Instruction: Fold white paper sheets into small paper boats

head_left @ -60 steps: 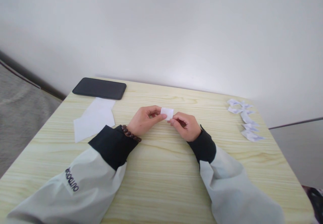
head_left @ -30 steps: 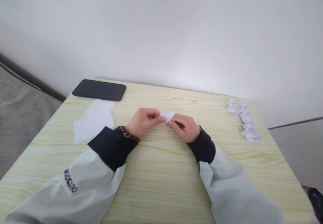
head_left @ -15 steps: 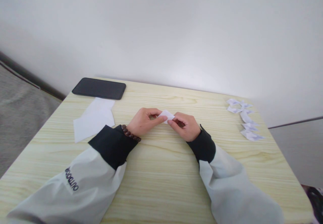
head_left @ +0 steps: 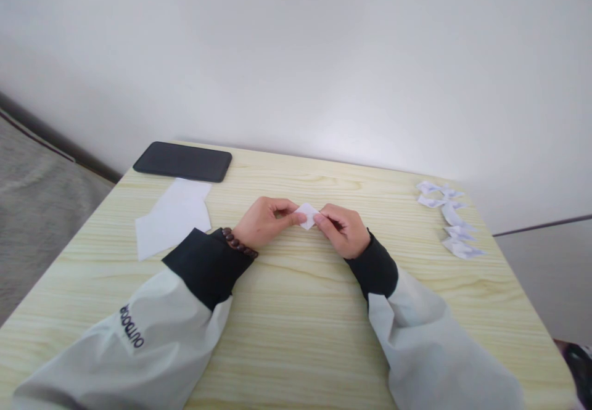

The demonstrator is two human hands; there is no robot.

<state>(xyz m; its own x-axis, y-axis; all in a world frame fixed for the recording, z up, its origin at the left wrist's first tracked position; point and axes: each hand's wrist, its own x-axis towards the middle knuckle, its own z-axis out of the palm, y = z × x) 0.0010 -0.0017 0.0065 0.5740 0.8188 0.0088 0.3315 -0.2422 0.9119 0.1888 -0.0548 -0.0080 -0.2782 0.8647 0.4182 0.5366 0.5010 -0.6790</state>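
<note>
A small folded white paper (head_left: 308, 211), roughly diamond-shaped, is held between my two hands above the middle of the table. My left hand (head_left: 266, 225) pinches its left corner, thumb on top and fingers mostly behind. On the opposite corner, my right hand (head_left: 342, 230) has its thumb and forefinger closed on the paper. The finer folds are too small to make out.
White paper sheets (head_left: 173, 222) lie overlapping on the left of the wooden table (head_left: 305, 336). Behind them rests a black phone-like slab (head_left: 184, 161). Several folded white paper pieces (head_left: 456, 216) sit at the right. A white wall (head_left: 305, 71) stands along the back edge.
My right thumb has shifted up from the paper's lower edge to its right corner. The paper now shows more of its lower point. My left hand has barely moved.
</note>
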